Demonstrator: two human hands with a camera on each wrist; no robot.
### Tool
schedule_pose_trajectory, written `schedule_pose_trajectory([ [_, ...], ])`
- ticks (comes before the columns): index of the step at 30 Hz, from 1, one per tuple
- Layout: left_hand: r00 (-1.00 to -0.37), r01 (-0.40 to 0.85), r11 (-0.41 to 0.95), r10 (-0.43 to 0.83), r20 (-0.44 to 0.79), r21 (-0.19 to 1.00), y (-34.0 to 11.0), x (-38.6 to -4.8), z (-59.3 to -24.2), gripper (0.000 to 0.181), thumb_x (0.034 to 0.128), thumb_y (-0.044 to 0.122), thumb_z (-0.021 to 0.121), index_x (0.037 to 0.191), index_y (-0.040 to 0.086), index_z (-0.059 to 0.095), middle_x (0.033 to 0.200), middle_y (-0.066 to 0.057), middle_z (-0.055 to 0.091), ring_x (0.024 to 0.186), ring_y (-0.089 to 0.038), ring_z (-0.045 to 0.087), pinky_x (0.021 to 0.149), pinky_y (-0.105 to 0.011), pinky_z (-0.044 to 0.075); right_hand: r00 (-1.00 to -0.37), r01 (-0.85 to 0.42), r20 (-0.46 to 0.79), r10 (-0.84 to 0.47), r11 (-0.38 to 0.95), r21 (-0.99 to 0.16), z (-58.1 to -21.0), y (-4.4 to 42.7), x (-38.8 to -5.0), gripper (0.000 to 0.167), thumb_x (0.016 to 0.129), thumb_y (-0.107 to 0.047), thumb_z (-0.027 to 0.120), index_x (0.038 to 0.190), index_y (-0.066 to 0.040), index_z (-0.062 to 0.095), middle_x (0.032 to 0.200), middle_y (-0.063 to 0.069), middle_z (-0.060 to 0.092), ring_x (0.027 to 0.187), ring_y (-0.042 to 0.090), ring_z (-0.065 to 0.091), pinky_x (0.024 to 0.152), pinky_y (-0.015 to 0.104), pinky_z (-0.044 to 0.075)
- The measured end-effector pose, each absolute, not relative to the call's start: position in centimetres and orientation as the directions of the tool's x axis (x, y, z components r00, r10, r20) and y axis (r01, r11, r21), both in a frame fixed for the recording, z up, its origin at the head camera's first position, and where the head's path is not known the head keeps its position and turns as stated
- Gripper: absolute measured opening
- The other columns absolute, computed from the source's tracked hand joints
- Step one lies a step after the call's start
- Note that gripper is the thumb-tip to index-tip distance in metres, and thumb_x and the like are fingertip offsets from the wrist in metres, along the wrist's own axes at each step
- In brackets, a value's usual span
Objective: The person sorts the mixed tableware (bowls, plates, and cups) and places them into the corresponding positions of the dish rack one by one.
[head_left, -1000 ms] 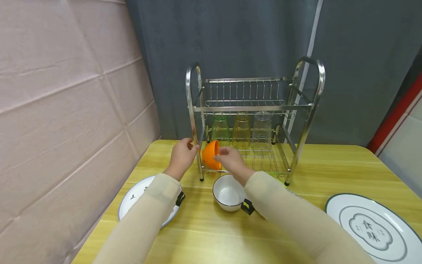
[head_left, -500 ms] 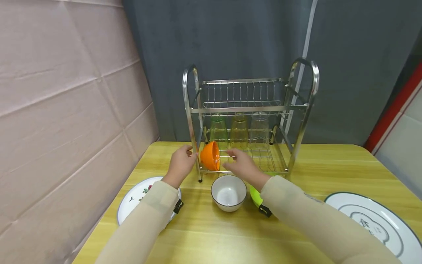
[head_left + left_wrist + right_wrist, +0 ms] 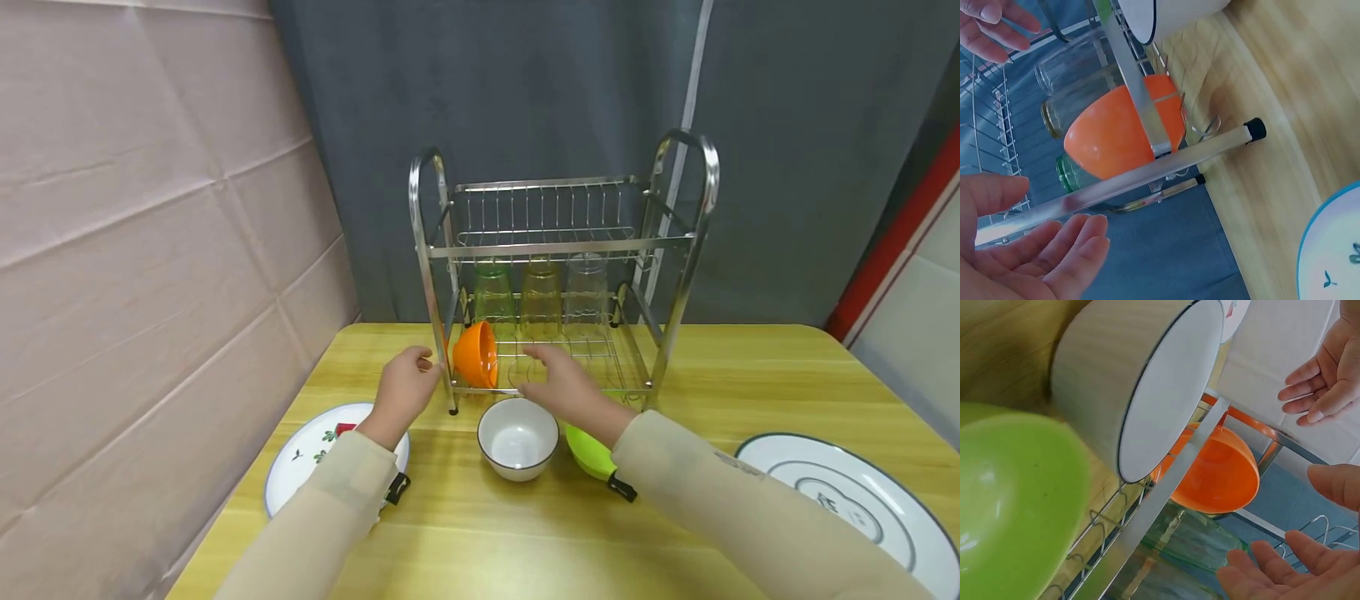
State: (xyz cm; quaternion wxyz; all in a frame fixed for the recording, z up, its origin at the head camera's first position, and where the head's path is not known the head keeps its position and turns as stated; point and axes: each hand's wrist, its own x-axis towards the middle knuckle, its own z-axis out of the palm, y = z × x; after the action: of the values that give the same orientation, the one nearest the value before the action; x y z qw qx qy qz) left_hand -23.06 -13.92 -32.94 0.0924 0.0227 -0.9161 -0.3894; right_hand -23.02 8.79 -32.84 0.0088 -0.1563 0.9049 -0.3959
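An orange bowl (image 3: pixel 476 356) leans on its side at the left end of the lower tier of a metal dish rack (image 3: pixel 561 247). My left hand (image 3: pixel 405 385) is beside the rack's front left leg, its fingers loosely bent and holding nothing; in the left wrist view the hand (image 3: pixel 1035 250) lies close to that metal post. To the right of the orange bowl, my right hand (image 3: pixel 570 387) hovers with fingers spread, apart from it. Below and between the hands, a white bowl (image 3: pixel 518 442) with a dark rim stands upright on the table.
Green (image 3: pixel 494 300), yellow (image 3: pixel 541 298) and clear glasses (image 3: pixel 587 296) stand upside down behind the bowl. A lime-green bowl (image 3: pixel 588 454) lies partly under the right forearm. A floral plate (image 3: pixel 288 450) is at left, a large white plate (image 3: pixel 892 508) at right.
My right hand has let go of the orange bowl and drawn back to the right. My left hand has shifted slightly down and left. The orange bowl stays leaning in the rack.
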Motion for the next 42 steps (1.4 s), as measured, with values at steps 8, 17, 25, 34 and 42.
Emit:
schedule_pose_trajectory([
  [8,-0.988,0.029,0.695,-0.09,0.127,0.719,-13.1,-22.4,-33.7,0.039,0.0938,0.018,0.061,0.127,-0.003,0.057,0.11,-0.018,0.066,0.096,-0.03,0.063,0.078,-0.041,0.053,-0.955,-0.281,0.121,-0.27,0.7,-0.657,-33.2,10.6,-22.4,0.06,0.09,-0.015,0.068,0.144,-0.006,0.043,0.148,0.016,0.041,0.133,0.038,0.041,0.103,0.054,0.04],
  [17,-0.993,0.045,0.7,-0.047,0.109,0.713,-12.7,-22.3,-35.0,0.03,0.0932,0.016,0.062,0.117,-0.004,0.063,0.104,-0.015,0.066,0.092,-0.027,0.062,0.075,-0.038,0.053,-0.95,-0.305,0.151,-0.273,0.711,-0.633,-34.0,12.5,-21.8,0.06,0.088,-0.015,0.069,0.141,-0.001,0.044,0.144,0.021,0.043,0.131,0.041,0.04,0.104,0.056,0.038],
  [25,-0.998,0.06,0.698,0.016,0.067,0.713,-12.2,-22.1,-36.0,0.03,0.0923,0.016,0.064,0.113,-0.005,0.063,0.105,-0.017,0.067,0.089,-0.026,0.062,0.073,-0.037,0.054,-0.938,-0.346,0.198,-0.285,0.72,-0.601,-34.9,13.3,-20.6,0.058,0.088,-0.015,0.07,0.138,0.001,0.047,0.141,0.02,0.047,0.13,0.04,0.042,0.105,0.055,0.037],
  [34,-0.996,0.089,0.706,0.079,0.046,0.703,-11.8,-22.0,-37.1,0.031,0.0907,0.016,0.065,0.111,-0.007,0.064,0.105,-0.018,0.067,0.085,-0.024,0.06,0.075,-0.038,0.052,-0.932,-0.361,0.231,-0.279,0.768,-0.529,-35.6,13.8,-19.4,0.058,0.085,-0.014,0.073,0.136,0.0,0.049,0.139,0.02,0.049,0.127,0.041,0.045,0.102,0.056,0.039],
  [42,-0.995,0.098,0.717,0.095,0.043,0.69,-11.4,-22.0,-38.0,0.034,0.0888,0.015,0.065,0.112,-0.01,0.063,0.101,-0.02,0.067,0.09,-0.029,0.063,0.08,-0.043,0.052,-0.913,-0.399,0.285,-0.292,0.783,-0.477,-36.1,14.2,-18.4,0.057,0.083,-0.013,0.075,0.134,-0.002,0.052,0.134,0.019,0.053,0.124,0.039,0.05,0.098,0.054,0.044],
])
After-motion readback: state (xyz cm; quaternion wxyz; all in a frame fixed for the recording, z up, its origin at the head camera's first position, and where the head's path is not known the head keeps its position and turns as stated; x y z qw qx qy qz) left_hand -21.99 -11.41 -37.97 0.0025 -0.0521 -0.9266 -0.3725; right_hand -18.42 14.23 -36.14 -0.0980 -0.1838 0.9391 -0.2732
